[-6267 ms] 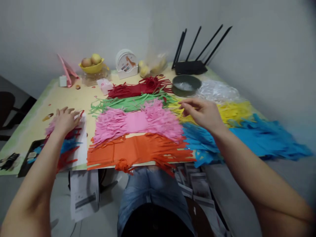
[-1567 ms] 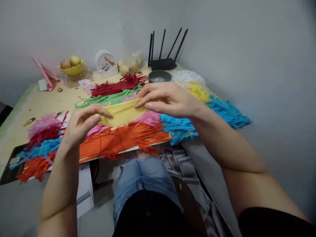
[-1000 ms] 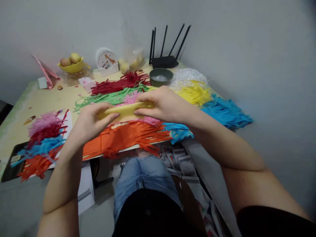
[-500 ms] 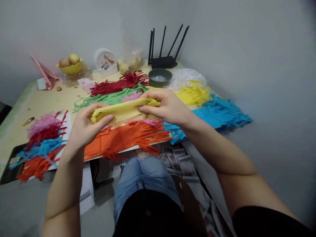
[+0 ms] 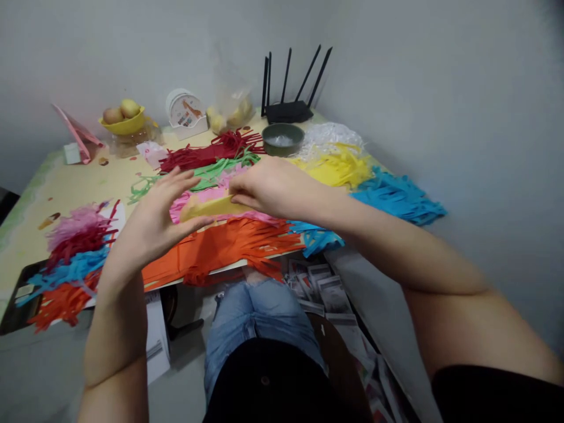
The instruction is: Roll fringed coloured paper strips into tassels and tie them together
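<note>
A folded piece of pale yellow paper point(image 5: 215, 207) is pinched at its right end by my right hand point(image 5: 268, 185). My left hand point(image 5: 154, 217) is open around its left end, thumb and fingers apart; whether it touches the paper I cannot tell. Below lies an orange fringed paper sheet point(image 5: 207, 247) along the table's near edge. Pink fringed paper point(image 5: 220, 194) shows behind the yellow piece, partly hidden by my hands. Green fringed paper point(image 5: 215, 170) and dark red fringed paper point(image 5: 198, 157) lie farther back.
Yellow fringed paper point(image 5: 339, 167) and blue fringed paper point(image 5: 392, 197) lie to the right. A mixed fringe bundle point(image 5: 77, 255) rests at the left. Behind stand a green bowl point(image 5: 282, 140), white shredded strips point(image 5: 335, 140), a black router point(image 5: 288, 111) and a yellow fruit bowl point(image 5: 126, 124).
My left hand has let go of the yellow paper and its fingers have spread. My right hand has moved left, and the paper now appears narrower and lower.
</note>
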A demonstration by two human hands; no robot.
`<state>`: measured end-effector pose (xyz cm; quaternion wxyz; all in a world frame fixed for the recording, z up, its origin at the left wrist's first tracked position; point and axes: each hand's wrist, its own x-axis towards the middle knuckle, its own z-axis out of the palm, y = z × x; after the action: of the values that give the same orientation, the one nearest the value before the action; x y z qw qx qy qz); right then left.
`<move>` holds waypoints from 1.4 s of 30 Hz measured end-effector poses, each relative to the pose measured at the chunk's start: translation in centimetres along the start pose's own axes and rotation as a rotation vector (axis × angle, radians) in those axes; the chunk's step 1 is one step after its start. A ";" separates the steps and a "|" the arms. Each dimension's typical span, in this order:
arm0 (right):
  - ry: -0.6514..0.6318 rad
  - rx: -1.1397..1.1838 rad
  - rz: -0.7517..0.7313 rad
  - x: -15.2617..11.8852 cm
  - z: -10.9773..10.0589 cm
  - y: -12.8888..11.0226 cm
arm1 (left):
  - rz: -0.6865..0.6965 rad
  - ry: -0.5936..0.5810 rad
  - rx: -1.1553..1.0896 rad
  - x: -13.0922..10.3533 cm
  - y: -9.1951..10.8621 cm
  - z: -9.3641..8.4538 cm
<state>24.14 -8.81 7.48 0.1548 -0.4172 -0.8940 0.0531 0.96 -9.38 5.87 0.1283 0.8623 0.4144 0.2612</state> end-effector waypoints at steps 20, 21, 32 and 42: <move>0.423 0.862 0.086 -3.7 4.3 2.7 | -0.126 0.302 -0.639 -2.1 -1.8 2.5; 0.427 0.885 0.080 -3.8 4.6 2.8 | -0.114 0.301 -0.630 -2.2 -1.8 2.6; 0.384 0.759 -0.125 -5.2 4.7 3.1 | -0.136 0.291 -0.606 -3.4 -1.2 3.2; 0.376 0.645 0.046 -5.5 5.1 1.8 | -0.207 0.326 -0.323 -3.7 0.8 4.1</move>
<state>27.18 -11.66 0.95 0.4386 -0.3695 -0.7777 0.2576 1.84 -12.83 1.53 0.2220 0.7299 0.4687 0.4453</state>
